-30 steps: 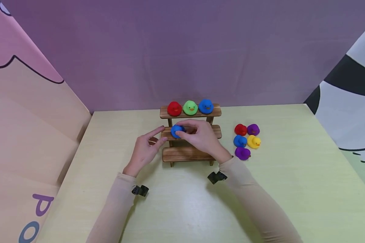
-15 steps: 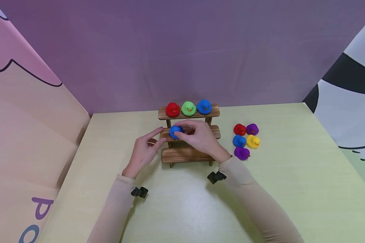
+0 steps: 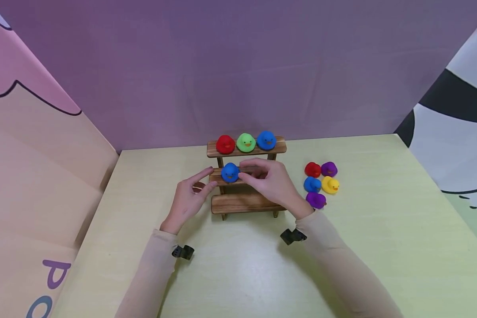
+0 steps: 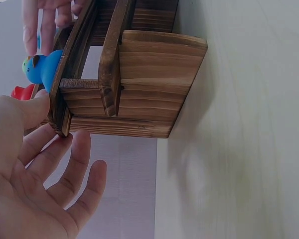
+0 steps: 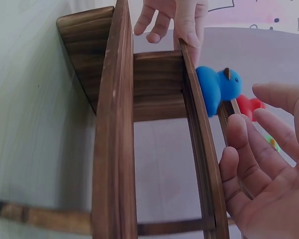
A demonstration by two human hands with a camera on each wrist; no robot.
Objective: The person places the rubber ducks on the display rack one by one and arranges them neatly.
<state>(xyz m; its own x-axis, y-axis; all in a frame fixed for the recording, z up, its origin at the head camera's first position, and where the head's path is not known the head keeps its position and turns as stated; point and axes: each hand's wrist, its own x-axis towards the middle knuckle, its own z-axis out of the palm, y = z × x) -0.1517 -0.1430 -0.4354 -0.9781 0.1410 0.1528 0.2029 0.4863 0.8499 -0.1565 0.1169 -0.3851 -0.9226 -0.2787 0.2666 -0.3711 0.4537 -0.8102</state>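
Note:
A three-tier wooden stand (image 3: 242, 203) sits mid-table. A blue duck (image 3: 230, 172) stands free at the left end of its middle tier, also visible in the wrist views (image 4: 40, 68) (image 5: 217, 87). My right hand (image 3: 272, 181) hovers just right of the duck with relaxed fingers (image 5: 269, 169) and holds nothing. My left hand (image 3: 191, 196) is spread, its fingertips (image 4: 35, 107) touching the left end of the middle tier. The top tier carries a red duck (image 3: 225, 144), a green duck (image 3: 246, 142) and another blue duck (image 3: 266, 140).
Several loose ducks lie in a cluster right of the stand: red (image 3: 312, 169), purple (image 3: 329, 168), blue (image 3: 312, 183), yellow (image 3: 330, 185) and a second purple (image 3: 316, 199). Backdrop panels wall the yellow table (image 3: 238, 274) at the back and both sides.
My right hand has let go of the blue duck and drawn back to the right. The duck stays on the middle tier. The left hand has barely moved.

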